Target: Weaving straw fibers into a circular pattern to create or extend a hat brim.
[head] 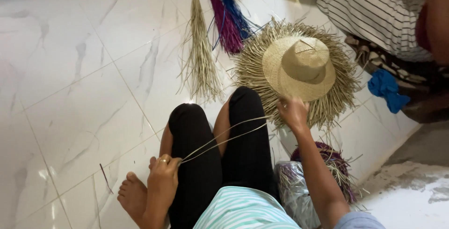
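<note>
**Weaving a straw hat: light, springy stuff, held by pinch**

Pulling two long straw strands (224, 138) taut, the left hand (162, 170) is closed in a pinch on their near ends, close to the knee. The right hand (293, 112) is closed on the fringed edge of the hat (299, 65), where the strands run in; the hat lies on the tiled floor (84, 93) just beyond the legs. The strands look thin, light and springy, likely to kink or snap if bent sharply (best pinched near the ends). The woven crown looks firm, the loose fringe brittle. Bundles of plain (200, 56), magenta (222, 18) and blue straw (236, 11) lie beyond.
</note>
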